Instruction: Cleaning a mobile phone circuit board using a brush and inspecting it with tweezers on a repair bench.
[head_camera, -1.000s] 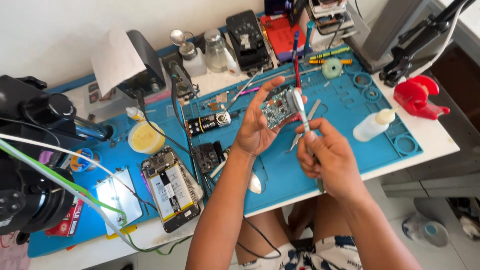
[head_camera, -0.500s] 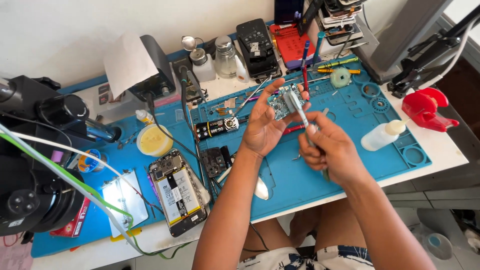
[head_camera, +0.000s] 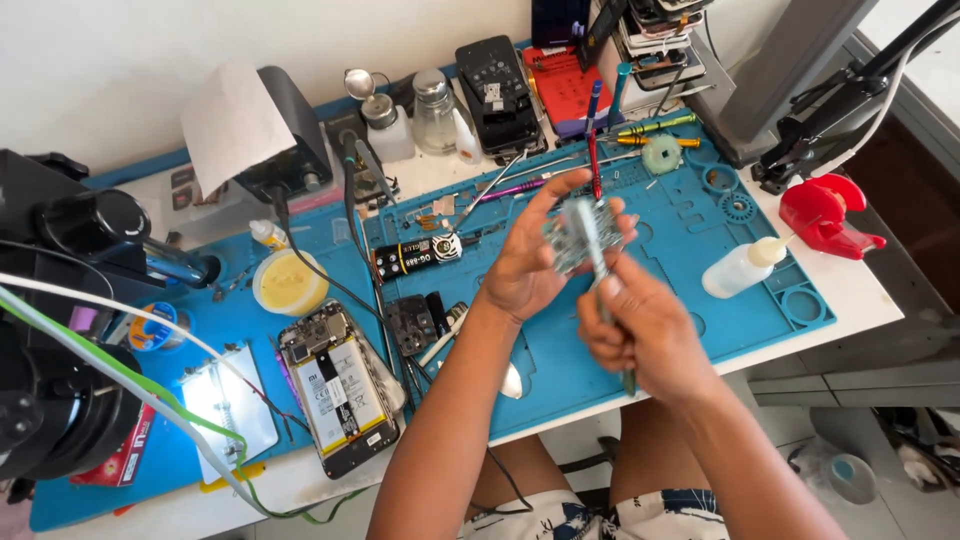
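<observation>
My left hand (head_camera: 532, 262) holds a small grey circuit board (head_camera: 572, 240) up above the blue work mat (head_camera: 740, 300). My right hand (head_camera: 640, 335) grips a thin brush-like tool (head_camera: 592, 250) whose blurred tip lies across the board. Both hands hover over the mat's middle. An opened phone (head_camera: 340, 385) with its battery showing lies to the left, near small dark phone parts (head_camera: 412, 325).
A microscope (head_camera: 60, 330) stands at the left. A yellow paste tin (head_camera: 288, 283), a white squeeze bottle (head_camera: 742, 268), a red tool (head_camera: 828, 215), glass bottles (head_camera: 432, 112), a black device (head_camera: 498, 82) and screwdrivers (head_camera: 650, 128) ring the mat. The table edge runs near my lap.
The view has shifted slightly. My right hand's tool has moved across the board and is now blurred; my left hand keeps holding the board in about the same place.
</observation>
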